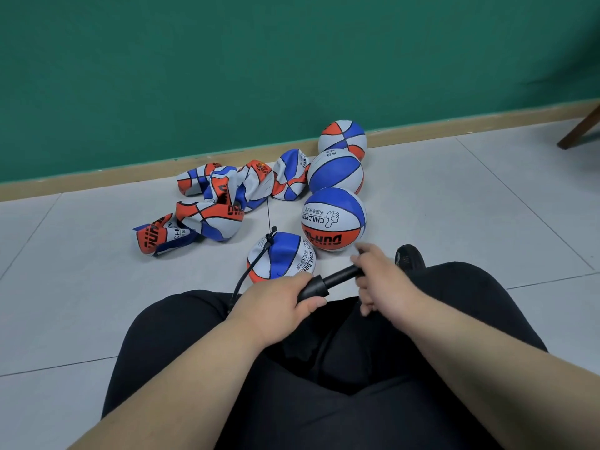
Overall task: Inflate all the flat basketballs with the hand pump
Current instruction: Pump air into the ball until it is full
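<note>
A black hand pump (328, 282) lies across my lap. My left hand (276, 303) grips its barrel, and my right hand (380, 280) grips the handle end, which the fingers hide. A thin black hose (256, 264) runs from the pump to the valve of a half-collapsed basketball (285, 258) on the floor just ahead of my knees. Three round, full balls stand in a row to the right: the nearest (334, 219), the middle one (336, 172) and the far one (342, 138). Several crumpled flat balls (220, 196) lie in a heap to the left.
I sit on a grey tiled floor (454, 206) with my black-trousered legs (324, 384) spread. A green wall with a tan skirting board (97, 181) runs behind the balls. A dark wooden chair leg (581, 131) stands at the far right.
</note>
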